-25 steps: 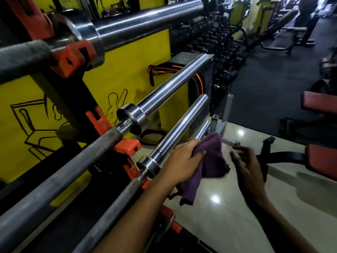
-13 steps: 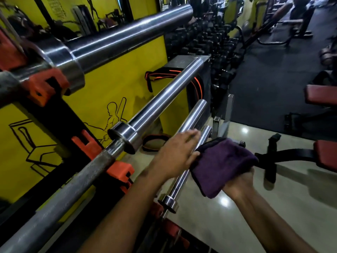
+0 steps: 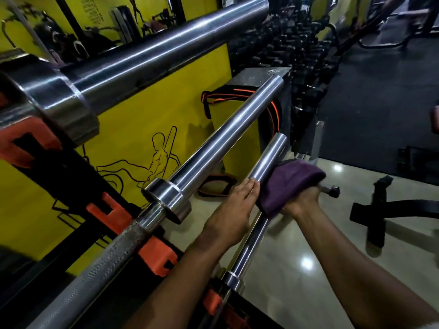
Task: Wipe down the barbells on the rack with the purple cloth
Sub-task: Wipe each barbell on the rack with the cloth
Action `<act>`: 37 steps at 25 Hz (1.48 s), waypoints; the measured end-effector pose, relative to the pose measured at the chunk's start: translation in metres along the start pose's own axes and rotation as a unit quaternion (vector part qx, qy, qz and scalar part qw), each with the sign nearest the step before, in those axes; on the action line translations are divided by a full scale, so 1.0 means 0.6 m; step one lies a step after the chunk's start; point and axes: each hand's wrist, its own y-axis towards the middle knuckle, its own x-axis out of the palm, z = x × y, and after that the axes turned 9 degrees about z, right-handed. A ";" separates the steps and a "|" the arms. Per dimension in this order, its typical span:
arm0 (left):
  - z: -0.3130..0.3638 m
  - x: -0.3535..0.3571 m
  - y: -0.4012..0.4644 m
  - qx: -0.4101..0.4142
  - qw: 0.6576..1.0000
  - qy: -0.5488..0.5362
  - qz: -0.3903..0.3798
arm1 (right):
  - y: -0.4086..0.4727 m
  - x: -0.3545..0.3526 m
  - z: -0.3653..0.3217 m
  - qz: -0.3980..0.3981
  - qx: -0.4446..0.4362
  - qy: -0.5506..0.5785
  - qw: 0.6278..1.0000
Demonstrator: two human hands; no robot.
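Your right hand [image 3: 300,204] gripped the purple cloth [image 3: 288,184] and pressed it against the sleeve of the lower barbell [image 3: 268,157], while your left hand [image 3: 234,211] lay flat with straight fingers on the same bar just beside the cloth, holding nothing. To do this stroke well, you probably needed the cloth wrapped further round the sleeve so the underside got wiped too, then one steady pull along its length toward the end, with the left hand only bracing the bar. The middle barbell [image 3: 228,134] ran just above and to the left, near enough to catch your knuckles, and the top barbell [image 3: 166,43] sat higher on the rack [image 3: 114,210]. A black bench frame [image 3: 380,210] stood on the floor to your right, apart from the work.
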 end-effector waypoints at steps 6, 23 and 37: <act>0.002 -0.005 0.005 -0.014 1.000 -0.015 -0.001 | 0.082 0.135 -0.008 0.027 -0.035 -0.065 0.997; 0.010 -0.016 0.013 0.008 0.998 0.047 -0.027 | 0.113 0.138 0.015 -0.084 -0.076 -0.099 0.989; 0.002 -0.008 0.011 -0.002 0.999 0.043 -0.034 | 0.049 0.111 0.014 -0.080 -0.027 -0.211 0.974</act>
